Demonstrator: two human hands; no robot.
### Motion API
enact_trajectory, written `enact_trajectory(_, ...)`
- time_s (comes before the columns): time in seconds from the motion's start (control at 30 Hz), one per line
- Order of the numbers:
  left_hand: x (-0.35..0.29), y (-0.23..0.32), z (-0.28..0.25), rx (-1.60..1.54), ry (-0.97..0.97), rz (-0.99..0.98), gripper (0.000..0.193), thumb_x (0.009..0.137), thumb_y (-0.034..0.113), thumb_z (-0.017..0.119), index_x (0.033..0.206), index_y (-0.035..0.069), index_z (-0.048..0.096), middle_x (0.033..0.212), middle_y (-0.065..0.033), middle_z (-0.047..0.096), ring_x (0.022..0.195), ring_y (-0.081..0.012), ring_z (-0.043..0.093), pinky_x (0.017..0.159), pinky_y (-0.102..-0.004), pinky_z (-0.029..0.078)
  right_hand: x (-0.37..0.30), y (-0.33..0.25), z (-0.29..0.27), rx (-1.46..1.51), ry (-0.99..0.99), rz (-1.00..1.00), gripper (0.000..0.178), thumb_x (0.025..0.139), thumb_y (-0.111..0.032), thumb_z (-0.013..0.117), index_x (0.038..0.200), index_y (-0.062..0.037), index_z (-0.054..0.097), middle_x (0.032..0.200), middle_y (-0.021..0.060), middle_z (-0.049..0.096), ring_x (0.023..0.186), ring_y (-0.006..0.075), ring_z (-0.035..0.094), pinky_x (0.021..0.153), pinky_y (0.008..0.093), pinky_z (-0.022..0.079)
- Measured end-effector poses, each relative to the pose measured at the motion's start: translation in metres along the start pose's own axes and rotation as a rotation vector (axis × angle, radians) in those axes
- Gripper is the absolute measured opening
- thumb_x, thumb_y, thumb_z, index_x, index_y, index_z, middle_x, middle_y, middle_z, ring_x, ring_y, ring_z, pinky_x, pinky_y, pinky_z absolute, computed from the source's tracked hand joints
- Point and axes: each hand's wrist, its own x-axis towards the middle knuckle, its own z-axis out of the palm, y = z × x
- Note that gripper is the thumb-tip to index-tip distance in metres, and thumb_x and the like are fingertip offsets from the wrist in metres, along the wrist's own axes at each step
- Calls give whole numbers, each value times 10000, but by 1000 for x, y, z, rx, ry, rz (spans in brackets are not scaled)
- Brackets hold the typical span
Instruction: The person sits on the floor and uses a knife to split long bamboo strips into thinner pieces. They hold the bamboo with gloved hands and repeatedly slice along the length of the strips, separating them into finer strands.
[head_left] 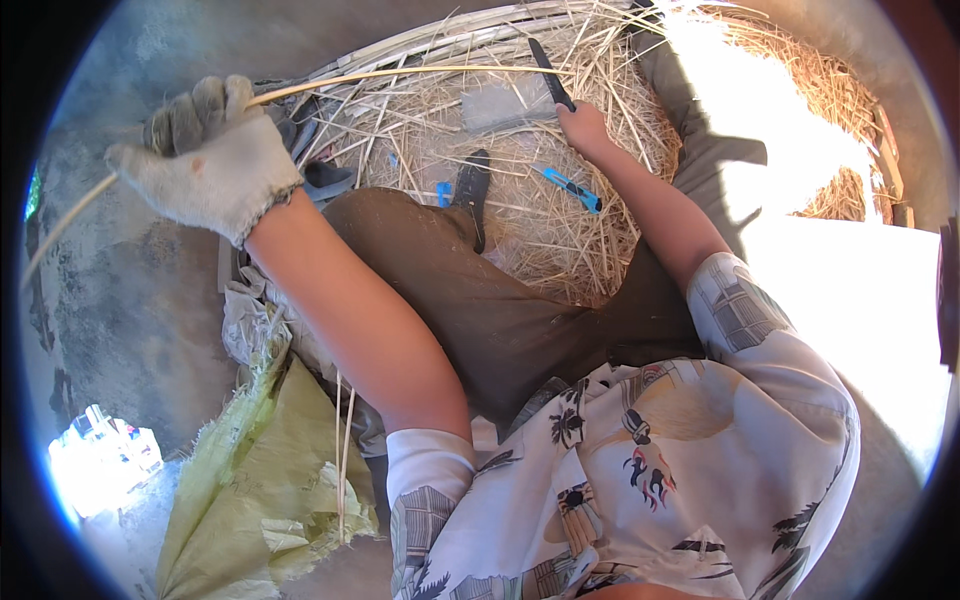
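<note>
My left hand (220, 165), in a dirty pale work glove with grey fingers, is closed round a long thin cane strip (360, 76). The strip bends down past the glove at the left, and its other part runs right toward my right hand. My bare right hand (583, 128) is closed on the handle of a dark knife (544, 68), whose blade points up and away. Blade and strip cross near the strip's right end; whether they touch I cannot tell. Just beyond the knife hand lies a flat grey block (505, 106) among the shavings.
A blue utility knife (572, 190) lies on the straw-like shavings (590, 235) between my legs. A small blue piece (443, 194) is by my dark shoe (472, 185). At the lower left is a torn yellow-green sack (270, 480). More shavings (830, 110) heap at the far right.
</note>
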Motion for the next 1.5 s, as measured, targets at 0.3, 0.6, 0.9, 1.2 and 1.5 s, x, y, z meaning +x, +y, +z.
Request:
enact_trajectory(0.3,-13,-44,18,183,-85,11,569,1007,616,339,972,57,436,868,-120,464,781,-240,478,755,-427,451,6,11,2,579,45,385,279,982,-290,591,850,-59,507,612,29,460,453,155,463,415,346,389)
enact_trajectory(0.6,-16,-82,22,217,-160,-219,816,863,913,224,803,115,383,546,10,325,471,-134,296,512,-311,296,-6,-19,-12,408,124,91,341,962,-304,596,913,31,632,687,137,631,522,224,612,465,383,482)
enact_trajectory(0.9,-52,-127,45,358,-108,-298,637,879,790,542,666,210,388,545,71,309,430,-88,332,421,-268,235,-63,-84,-23,168,125,-489,333,1000,-338,593,983,-10,643,643,117,611,577,229,602,580,382,478)
enact_trajectory(1.2,-55,-119,63,227,-247,-207,691,865,839,488,627,202,366,528,53,324,433,-102,323,442,-277,237,-71,-98,-33,240,129,-581,321,1010,-327,601,955,-11,625,611,80,577,544,165,561,531,350,444)
enact_trajectory(1.5,-49,-130,54,170,-295,-249,723,862,868,433,616,195,334,514,39,314,431,-123,324,451,-292,243,-69,-100,-35,270,227,-569,368,1012,-356,610,892,-7,610,586,56,490,544,134,462,517,325,387)
